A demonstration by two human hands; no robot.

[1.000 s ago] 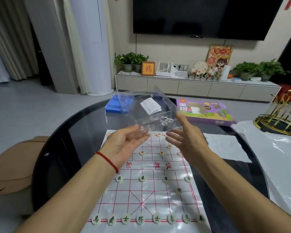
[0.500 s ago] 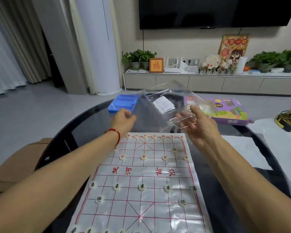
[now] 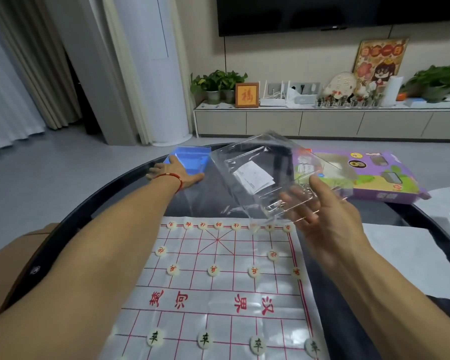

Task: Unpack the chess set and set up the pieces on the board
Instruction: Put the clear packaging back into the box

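A round dark glass table (image 3: 120, 198) carries the chess board (image 3: 218, 287), blue tray (image 3: 192, 158) and purple box (image 3: 361, 175).

Red cord bracelet (image 3: 174, 178), bare forearms

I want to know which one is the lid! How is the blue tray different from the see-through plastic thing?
The blue tray is solid blue; the clear cover is see-through, with a white slip of paper showing. The blue tray lies on the dark round table under the left hand; the clear cover is held up, tilted, by the right hand. Both are shallow plastic pieces beyond the board.
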